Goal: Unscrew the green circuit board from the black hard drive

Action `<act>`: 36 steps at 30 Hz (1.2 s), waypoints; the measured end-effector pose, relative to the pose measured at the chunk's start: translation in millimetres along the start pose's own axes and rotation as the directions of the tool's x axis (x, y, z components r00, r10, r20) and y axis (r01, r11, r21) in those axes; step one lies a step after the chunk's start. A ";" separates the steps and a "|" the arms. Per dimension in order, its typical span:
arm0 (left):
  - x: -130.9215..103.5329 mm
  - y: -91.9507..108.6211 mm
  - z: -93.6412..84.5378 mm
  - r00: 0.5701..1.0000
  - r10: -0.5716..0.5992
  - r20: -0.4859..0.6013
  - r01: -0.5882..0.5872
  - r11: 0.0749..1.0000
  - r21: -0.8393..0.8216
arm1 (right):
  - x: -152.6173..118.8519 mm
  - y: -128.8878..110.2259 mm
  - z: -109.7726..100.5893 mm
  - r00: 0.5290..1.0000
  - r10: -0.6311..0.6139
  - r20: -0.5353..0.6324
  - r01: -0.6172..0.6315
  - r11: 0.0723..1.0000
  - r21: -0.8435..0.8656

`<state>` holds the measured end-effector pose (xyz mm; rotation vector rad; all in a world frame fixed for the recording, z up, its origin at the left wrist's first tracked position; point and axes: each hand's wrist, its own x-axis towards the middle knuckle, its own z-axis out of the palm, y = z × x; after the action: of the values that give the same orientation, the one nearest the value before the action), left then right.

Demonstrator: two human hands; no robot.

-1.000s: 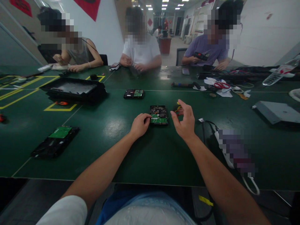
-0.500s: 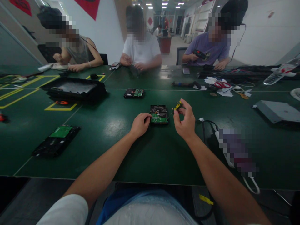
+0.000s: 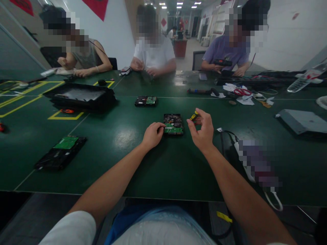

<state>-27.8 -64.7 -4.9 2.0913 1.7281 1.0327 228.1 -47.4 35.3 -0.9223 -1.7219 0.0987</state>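
A hard drive (image 3: 173, 124) with a green circuit board lies flat on the green table in front of me. My left hand (image 3: 153, 135) grips its left edge, fingers bent together against the board's side. Just right of the drive, my right hand (image 3: 202, 128) pinches a short yellow-and-black screwdriver (image 3: 194, 116) between thumb and fingers, its handle tilted up to the right. The screwdriver's thin tip is too small to make out clearly. Beyond the drive sits another hard drive (image 3: 145, 101), and a larger black unit with a green board (image 3: 62, 153) rests at my left.
Black trays (image 3: 81, 97) stand at the back left. On my right are a blurred-out phone-like object (image 3: 260, 163) with a cable, a grey metal box (image 3: 302, 121) and a plastic bottle (image 3: 306, 78). Scraps and red-handled scissors (image 3: 242, 92) lie farther back. Three people sit opposite.
My right hand has shifted very slightly, and the screwdriver in it has turned a little. My left hand and the drive stay put. Across the table, the person at right has lowered a power drill.
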 end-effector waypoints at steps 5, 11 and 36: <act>-0.9 1.0 -0.4 1.000 0.009 -0.002 -0.009 1.000 0.007 | -0.4 -1.5 -0.4 1.000 -0.005 0.005 0.005 1.000 0.002; -1.1 -2.7 1.6 1.000 0.006 -0.004 -0.006 1.000 0.000 | -0.4 -0.6 -0.2 1.000 -0.005 -0.015 0.005 1.000 -0.009; -0.9 -2.3 2.0 1.000 0.013 -0.008 -0.013 1.000 0.006 | 1.6 -5.1 -2.7 1.000 -0.013 0.021 0.014 0.999 -0.035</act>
<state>-28.4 -64.4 -8.0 2.1072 1.7260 1.0418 227.6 -50.9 40.1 -0.9380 -1.7539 0.0701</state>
